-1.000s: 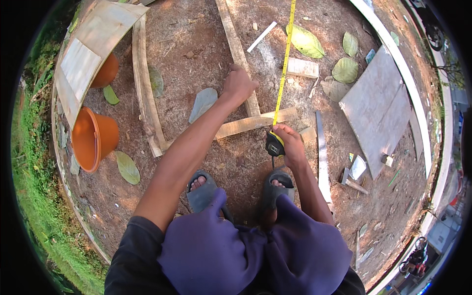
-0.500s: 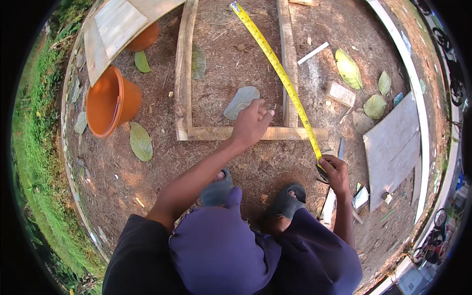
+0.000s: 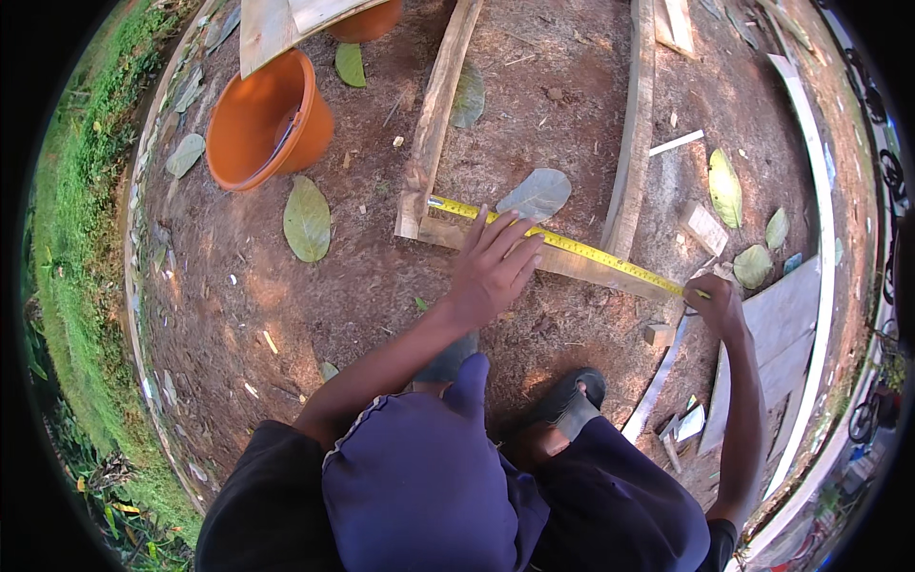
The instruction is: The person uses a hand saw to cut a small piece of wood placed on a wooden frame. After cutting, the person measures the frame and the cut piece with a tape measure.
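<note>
A yellow tape measure [image 3: 610, 256] is stretched along the short wooden crosspiece [image 3: 570, 269]. Its metal end lies by the foot of the left wooden rail [image 3: 441, 114]. My left hand [image 3: 488, 275] rests over the tape and crosspiece, fingers stretched out. To the right, my right hand [image 3: 715, 303] is closed round the tape's case, mostly hidden in the fingers. The right wooden rail [image 3: 631, 143] meets the crosspiece from behind. Just beyond my left fingertips, a pale grey-green leaf [image 3: 539, 194] lies between the rails.
An orange bucket [image 3: 315, 129] lies tipped at the left, under a plywood board [image 3: 267, 43]. Right of the frame are a wood block [image 3: 703, 227], a handsaw [image 3: 658, 381], a grey board [image 3: 782, 310] and a long white strip [image 3: 810, 162]. My sandalled foot [image 3: 572, 405] is below.
The tape has swung down from a steep slant across the frame to lie along the crosspiece. My left hand has come down onto it. My right hand has moved right, still gripping the case.
</note>
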